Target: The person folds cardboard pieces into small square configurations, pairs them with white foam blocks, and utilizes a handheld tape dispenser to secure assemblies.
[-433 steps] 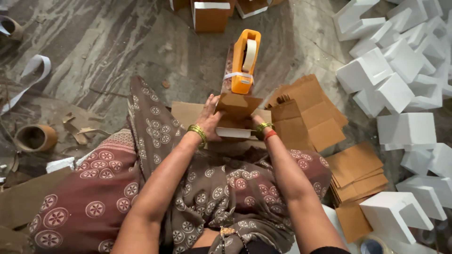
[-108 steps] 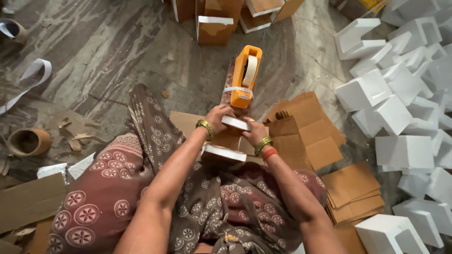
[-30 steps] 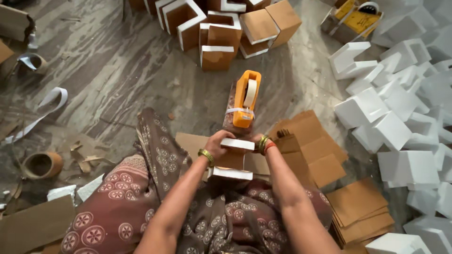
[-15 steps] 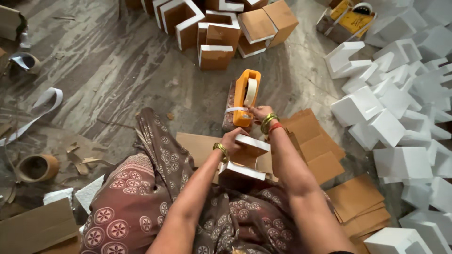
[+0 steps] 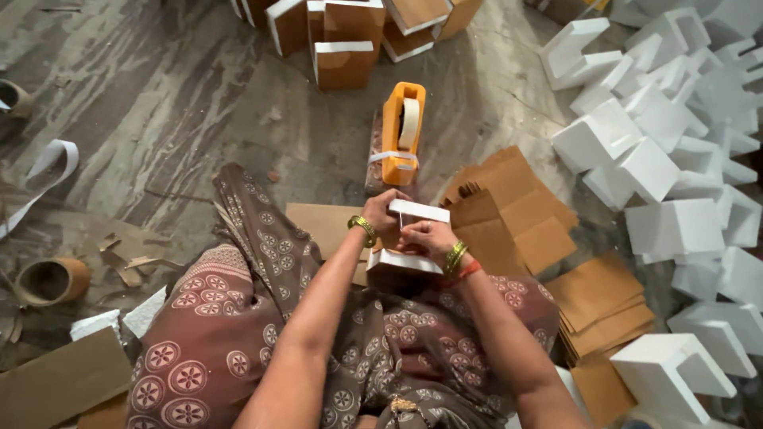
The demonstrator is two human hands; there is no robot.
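— Hands? Where are they?
— Left hand [image 5: 384, 216] and right hand [image 5: 429, 238] both clasp the small brown cardboard box with white foam ends [image 5: 405, 248] over the patterned lap.
— Nearby?
— Orange tape dispenser [image 5: 402, 133] just beyond; flat brown cardboard sheets [image 5: 517, 214] beside.

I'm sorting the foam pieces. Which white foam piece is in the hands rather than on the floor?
The foam-capped brown box on the lap, gripped by the left hand and right hand. The loose foam pieces lie untouched at right.

Packing workshop floor, flat cardboard stacks [image 5: 600, 306], white foam blocks [image 5: 675, 226], tape dispenser [image 5: 403, 131]
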